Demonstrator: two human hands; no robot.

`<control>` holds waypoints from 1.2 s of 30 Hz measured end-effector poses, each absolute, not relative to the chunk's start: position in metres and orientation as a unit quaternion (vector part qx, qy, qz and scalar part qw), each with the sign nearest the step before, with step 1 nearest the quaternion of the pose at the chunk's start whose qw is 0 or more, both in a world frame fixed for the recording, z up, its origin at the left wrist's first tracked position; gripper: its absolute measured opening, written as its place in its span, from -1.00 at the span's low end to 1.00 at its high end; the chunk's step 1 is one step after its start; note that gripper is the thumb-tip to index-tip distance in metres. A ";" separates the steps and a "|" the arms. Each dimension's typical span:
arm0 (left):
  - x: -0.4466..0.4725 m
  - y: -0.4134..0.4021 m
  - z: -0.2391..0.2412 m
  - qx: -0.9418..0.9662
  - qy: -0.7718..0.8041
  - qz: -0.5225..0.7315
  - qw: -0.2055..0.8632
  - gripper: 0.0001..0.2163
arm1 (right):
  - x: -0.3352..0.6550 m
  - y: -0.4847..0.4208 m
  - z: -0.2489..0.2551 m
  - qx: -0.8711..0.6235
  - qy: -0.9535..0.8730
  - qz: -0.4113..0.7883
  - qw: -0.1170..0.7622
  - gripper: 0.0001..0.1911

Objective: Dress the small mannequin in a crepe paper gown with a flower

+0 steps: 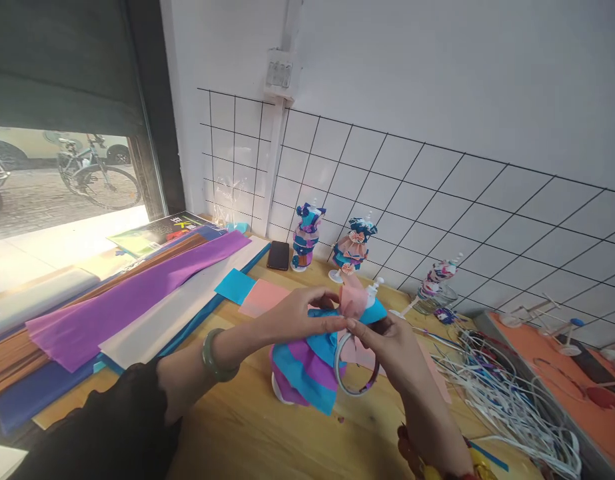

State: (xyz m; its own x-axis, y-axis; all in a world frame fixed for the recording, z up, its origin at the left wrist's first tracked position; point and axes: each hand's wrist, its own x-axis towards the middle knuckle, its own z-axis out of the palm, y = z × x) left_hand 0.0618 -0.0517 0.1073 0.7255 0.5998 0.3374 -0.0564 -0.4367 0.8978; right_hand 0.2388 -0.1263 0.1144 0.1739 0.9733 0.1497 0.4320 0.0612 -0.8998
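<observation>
A small white dress-form stand (372, 292) wears a ruffled dress (307, 370) of blue and purple crepe paper. It leans to the right on the table in front of me. My left hand (314, 313) reaches over the dress, its fingers closed at a pink paper piece (354, 300) near the stand's top. From the right, my right hand (394, 343) meets it, fingertips pinched together beside a blue paper flap (374, 312). Below those fingertips hangs a thin white ring (357, 391), which looks like a nearly used-up tape roll. The exact contact at the fingertips is partly hidden.
Purple crepe paper (152, 297) and other folded sheets lie left. A phone (278, 255) and dressed stands (306, 237) (353, 250) (440, 277) line the wire grid. Blue (236, 287) and pink (264, 297) paper pieces lie behind my left hand. White strips (507, 393) pile up right, beside an orange tray (602, 417).
</observation>
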 end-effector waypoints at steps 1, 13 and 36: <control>0.061 -0.055 0.110 0.792 0.176 0.323 0.487 -0.63 | 0.236 -0.127 0.116 -0.623 -0.568 0.290 0.453 -0.66; 0.046 -0.048 0.122 0.857 0.136 0.251 0.428 -0.77 | 0.233 -0.130 0.120 -0.610 -0.557 0.336 0.454 -0.67; 0.043 -0.070 0.134 0.898 0.036 0.422 0.122 -0.83 | 0.232 -0.154 0.137 -0.424 -0.788 0.038 0.445 -0.85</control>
State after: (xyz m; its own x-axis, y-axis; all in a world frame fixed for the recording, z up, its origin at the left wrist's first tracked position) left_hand 0.0431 -0.0704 0.1336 0.6413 0.1669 0.7489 -0.0389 -0.9677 0.2490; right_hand 0.2318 -0.1538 0.1369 -0.2454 0.7012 0.6694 0.6341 0.6384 -0.4362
